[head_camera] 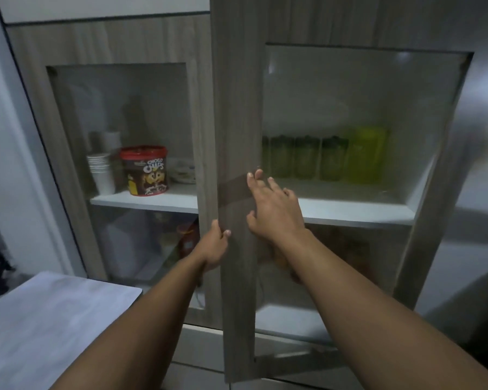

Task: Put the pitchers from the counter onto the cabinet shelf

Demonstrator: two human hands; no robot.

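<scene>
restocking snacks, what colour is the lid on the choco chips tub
Red lid on the brown tub, seen clearest in the head view.

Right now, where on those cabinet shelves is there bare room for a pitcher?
Bare shelf lies in front of the green glasses and green pitcher. The left side is crowded with paper cups, a Choco Chips tub and plates.

"CHOCO CHIPS" printed in yellow-white letters on brown, red-lidded round plastic tub (146, 171), left cabinet shelf (141, 200). Smaller print above unreadable.

Choco Chips tub (144, 170) beside paper cups (101, 171).
</scene>
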